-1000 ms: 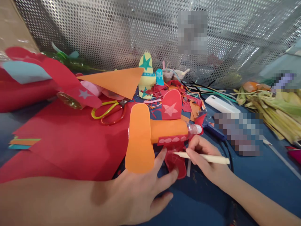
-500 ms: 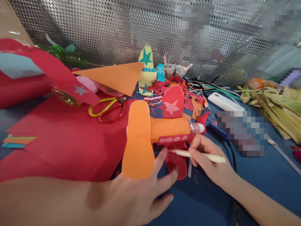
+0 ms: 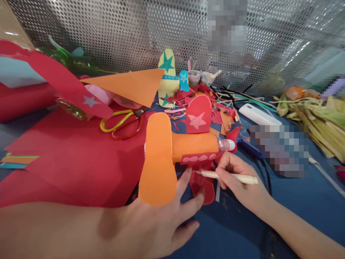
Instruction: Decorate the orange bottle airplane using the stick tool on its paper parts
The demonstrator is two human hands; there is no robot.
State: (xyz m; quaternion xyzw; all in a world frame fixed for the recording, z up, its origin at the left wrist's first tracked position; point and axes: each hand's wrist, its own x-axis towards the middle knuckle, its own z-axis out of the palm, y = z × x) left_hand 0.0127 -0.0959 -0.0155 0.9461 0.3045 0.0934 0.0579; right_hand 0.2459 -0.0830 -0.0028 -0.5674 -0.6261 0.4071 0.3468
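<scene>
A toy plane lies on the blue table, its body a plastic bottle wrapped in orange paper [image 3: 195, 143]. A broad orange wing [image 3: 158, 162] crosses its left end; an upright red fin [image 3: 198, 113] bears a pale star. My left hand [image 3: 161, 223] reaches under the orange wing, fingers spread, with fingertips on the lower red fin [image 3: 206, 190]. Between the thumb and fingers of my right hand [image 3: 246, 194] is a cream-coloured marker pen [image 3: 210, 174]. Its tip touches or hovers just over the lower red fin, where faint lines show; I cannot tell which.
Red sheets [image 3: 86, 158] and scissors [image 3: 126, 112] lie left, near a red paper plane [image 3: 51, 77] and an orange triangle [image 3: 134, 86]. Behind are a yellow paper plane [image 3: 172, 84], red scraps [image 3: 215, 104] and a perforated metal panel [image 3: 121, 36]. Corn husks [image 3: 318, 122] lie right.
The view has shifted slightly. The pen tip is in nearly the same spot on the lower fin, and both hands keep their hold and pose.
</scene>
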